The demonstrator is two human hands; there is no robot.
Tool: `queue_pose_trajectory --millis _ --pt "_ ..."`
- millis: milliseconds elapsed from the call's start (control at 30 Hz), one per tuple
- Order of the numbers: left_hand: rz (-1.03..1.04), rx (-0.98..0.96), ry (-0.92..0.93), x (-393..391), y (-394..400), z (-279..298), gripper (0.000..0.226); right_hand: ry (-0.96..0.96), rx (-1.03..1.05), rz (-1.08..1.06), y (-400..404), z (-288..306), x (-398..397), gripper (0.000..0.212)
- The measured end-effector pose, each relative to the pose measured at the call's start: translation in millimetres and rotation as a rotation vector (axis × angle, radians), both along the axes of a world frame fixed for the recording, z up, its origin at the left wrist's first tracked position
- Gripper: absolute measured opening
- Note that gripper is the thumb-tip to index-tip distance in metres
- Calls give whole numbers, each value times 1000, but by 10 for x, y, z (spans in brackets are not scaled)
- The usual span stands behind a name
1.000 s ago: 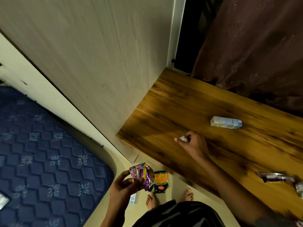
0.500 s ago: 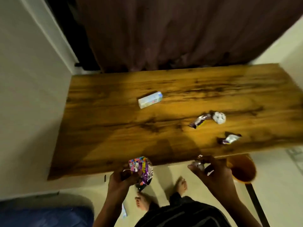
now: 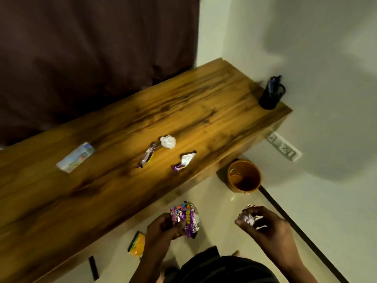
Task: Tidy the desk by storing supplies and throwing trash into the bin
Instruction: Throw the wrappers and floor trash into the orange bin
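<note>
Wooden desk (image 3: 214, 103) carries a black pen holder (image 3: 271, 94) at its far right corner with dark items standing in it, a small white carton (image 3: 75, 157) lying flat, two purple wrappers (image 3: 146, 155) (image 3: 184, 161) and a crumpled white paper ball (image 3: 167, 141) touching the first wrapper's end. Orange bin (image 3: 243, 176) stands on the floor just beside the desk's right end; contents unclear. Off the desk's near edge, left hand (image 3: 163, 227) grips a bunch of colourful wrappers (image 3: 186, 218), right hand (image 3: 267, 225) pinches crumpled foil scraps (image 3: 247, 217)
</note>
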State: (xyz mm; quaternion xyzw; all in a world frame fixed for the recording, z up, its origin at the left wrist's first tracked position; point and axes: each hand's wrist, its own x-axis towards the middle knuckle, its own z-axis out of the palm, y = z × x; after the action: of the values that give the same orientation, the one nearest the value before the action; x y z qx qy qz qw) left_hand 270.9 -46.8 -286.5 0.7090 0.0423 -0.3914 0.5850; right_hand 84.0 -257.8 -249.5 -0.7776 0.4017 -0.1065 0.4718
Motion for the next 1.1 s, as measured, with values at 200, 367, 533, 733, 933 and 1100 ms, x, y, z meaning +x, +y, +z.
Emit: queue_pose_trajectory --millis 200,367,533,733,933,1100 --pt "-66 18 47 -716 -1144 -203 18 44 85 -93 -902 -193 -871 28" --pt "-103 24 92 -1007 -1777 -185 18 73 139 -156 -1335 -335 -1256 27" --pt "-175 92 118 -987 -2131 -315 17 79 201 -204 -1625 -523 -1211 28" --pt "-269 207 211 -735 -2649 -837 15 95 184 -258 -1864 -632 -869 32" --pt "-355 226 216 -370 -3306 -1243 16 98 202 -331 -2103 -765 -646 32" --pt "-356 290 173 -100 -3716 -1705 15 130 224 -366 -2289 -1242 -501 32"
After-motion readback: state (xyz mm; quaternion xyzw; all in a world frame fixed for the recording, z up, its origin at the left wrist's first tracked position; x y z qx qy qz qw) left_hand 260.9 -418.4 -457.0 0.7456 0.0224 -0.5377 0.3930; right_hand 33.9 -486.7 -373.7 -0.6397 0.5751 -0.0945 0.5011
